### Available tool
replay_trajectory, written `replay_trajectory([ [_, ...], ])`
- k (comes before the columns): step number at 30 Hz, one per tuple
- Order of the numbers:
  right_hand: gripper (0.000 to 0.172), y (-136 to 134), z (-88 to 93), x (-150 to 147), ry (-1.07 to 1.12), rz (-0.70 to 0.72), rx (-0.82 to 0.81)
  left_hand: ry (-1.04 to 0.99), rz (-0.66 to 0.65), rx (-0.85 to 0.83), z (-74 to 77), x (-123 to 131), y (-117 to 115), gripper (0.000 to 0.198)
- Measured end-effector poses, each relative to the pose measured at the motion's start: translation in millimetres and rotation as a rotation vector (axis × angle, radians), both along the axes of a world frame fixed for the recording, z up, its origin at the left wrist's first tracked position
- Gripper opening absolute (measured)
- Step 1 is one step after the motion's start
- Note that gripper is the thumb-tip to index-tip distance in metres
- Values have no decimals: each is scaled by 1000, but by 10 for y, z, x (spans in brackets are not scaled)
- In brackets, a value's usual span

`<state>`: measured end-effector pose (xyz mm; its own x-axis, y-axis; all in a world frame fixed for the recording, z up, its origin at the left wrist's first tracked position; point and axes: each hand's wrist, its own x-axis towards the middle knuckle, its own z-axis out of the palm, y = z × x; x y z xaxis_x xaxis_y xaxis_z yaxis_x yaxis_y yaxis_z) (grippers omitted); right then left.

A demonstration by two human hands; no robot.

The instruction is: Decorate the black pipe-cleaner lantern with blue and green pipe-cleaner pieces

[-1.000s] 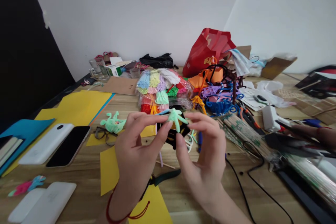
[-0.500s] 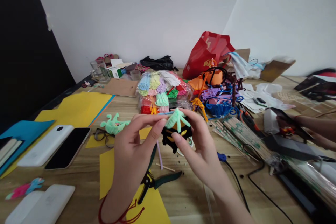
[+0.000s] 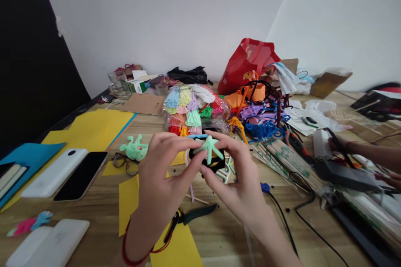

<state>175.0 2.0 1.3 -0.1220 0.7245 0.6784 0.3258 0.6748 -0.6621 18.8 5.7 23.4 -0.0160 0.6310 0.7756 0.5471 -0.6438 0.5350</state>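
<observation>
Both of my hands meet at the middle, holding a small pipe-cleaner figure (image 3: 209,149) with a mint-green star-shaped top over a black and yellow body. My left hand (image 3: 169,167) pinches its left side between thumb and fingers. On the opposite side, my right hand (image 3: 234,171) grips it with the thumb low and the index finger above. Below lie green-handled pliers (image 3: 199,213), partly hidden by my left wrist. A lilac pipe cleaner (image 3: 191,190) and a thin wooden stick (image 3: 198,199) are on the table beneath my hands.
Bagged coloured pipe cleaners (image 3: 196,106) lie ahead, beside a red bag (image 3: 250,62). Yellow sheets (image 3: 94,127), a black phone (image 3: 82,175) and a mint-green pipe-cleaner piece (image 3: 134,148) are left. Wrapped sticks (image 3: 291,164), cables and another person's hand (image 3: 340,146) are right.
The figure has tilted so its star-shaped top faces me, and less of its body shows. My fingers have shifted around it. The other person's hands at right have moved.
</observation>
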Motion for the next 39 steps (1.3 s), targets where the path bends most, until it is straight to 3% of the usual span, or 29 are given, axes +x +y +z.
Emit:
replay_trajectory([
  [8,38,2,27,0,-74,-29,12,276,130,143,17,-79,-14,19],
  [15,36,-6,14,-7,-45,0,-22,247,166,138,35,-14,-52,18],
  [20,25,25,49,46,103,155,-199,185,142,129,28,-10,-14,13],
  [24,5,63,72,87,247,155,-310,95,36,-3,5,-27,14,13],
  [30,3,68,98,98,418,194,-416,-249,-228,-389,-28,-84,30,12],
  [35,5,50,115,99,405,179,-417,-320,-233,-444,-32,-95,22,14],
  [39,5,54,118,110,474,267,-505,-372,-259,-474,7,-68,24,12],
])
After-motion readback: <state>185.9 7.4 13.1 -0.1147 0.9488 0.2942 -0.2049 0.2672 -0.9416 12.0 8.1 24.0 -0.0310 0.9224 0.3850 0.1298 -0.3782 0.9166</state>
